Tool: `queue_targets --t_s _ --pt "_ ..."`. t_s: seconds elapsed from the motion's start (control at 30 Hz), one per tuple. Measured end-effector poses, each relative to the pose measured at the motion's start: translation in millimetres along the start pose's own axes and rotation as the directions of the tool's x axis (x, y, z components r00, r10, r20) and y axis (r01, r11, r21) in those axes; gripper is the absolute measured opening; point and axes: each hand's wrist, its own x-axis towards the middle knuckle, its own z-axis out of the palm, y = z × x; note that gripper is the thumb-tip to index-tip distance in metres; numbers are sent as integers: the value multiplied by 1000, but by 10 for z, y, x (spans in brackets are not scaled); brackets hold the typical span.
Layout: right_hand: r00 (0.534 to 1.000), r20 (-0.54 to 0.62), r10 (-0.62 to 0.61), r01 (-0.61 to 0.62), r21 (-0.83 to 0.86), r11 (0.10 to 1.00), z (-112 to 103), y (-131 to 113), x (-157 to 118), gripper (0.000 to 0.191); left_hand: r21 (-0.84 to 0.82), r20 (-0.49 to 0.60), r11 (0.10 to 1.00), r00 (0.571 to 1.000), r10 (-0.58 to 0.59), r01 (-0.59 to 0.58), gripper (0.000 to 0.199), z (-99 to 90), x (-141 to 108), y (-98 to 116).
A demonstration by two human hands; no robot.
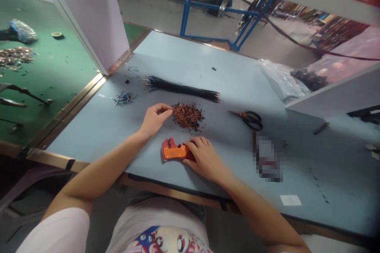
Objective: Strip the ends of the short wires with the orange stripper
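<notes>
My left hand has its thumb and finger pinched together at the left edge of a pile of small copper-coloured pieces. Whatever sits between those fingertips is too small to make out. Nearer to me, my right hand is wrapped round the handle of an orange and red wire stripper, which lies on the table with its head pointing left. Beyond the pile lies a bundle of black wires with bare ends. To its left is a small heap of blue wire pieces.
Black-handled scissors lie right of the pile, with a blurred-out object below them. A clear plastic bag rests at the back right. White panels border the blue table. A white label lies near the front edge.
</notes>
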Motion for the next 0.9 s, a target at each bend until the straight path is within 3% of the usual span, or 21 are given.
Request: queue_targets --t_s 0.13,0.23,0.3,0.4,0.5,0.57,0.7,0.9 --pt "999 -8 45 -44 62 997 -78 65 21 34 7 -47 1000 999 -3 3 16 -18 16 4" --pt "994 -57 88 -60 377 924 -224 141 -18 35 -4 -117 1000 993 1 -2 15 -28 35 -4" --pt "992 -22 128 -83 655 751 -290 192 -41 33 -27 -144 1000 990 1 -5 14 -24 34 3" --pt "977 152 153 -194 931 311 -274 240 -37 34 -39 -103 999 995 6 -10 13 -2 0 41" --pt "942 281 184 -272 960 -70 -175 238 6 37 3 -43 999 998 45 -44 13 29 -59 83" --pt "923 330 196 -289 934 -210 -133 212 32 38 25 -26 996 996 81 -81 12 51 -102 101" --pt "921 349 173 -283 905 -317 -160 157 29 42 31 -1 991 991 133 -133 9 98 -183 120" --pt "955 279 101 -244 932 -268 -202 160 -43 42 47 60 983 982 177 -180 7 153 -268 147"
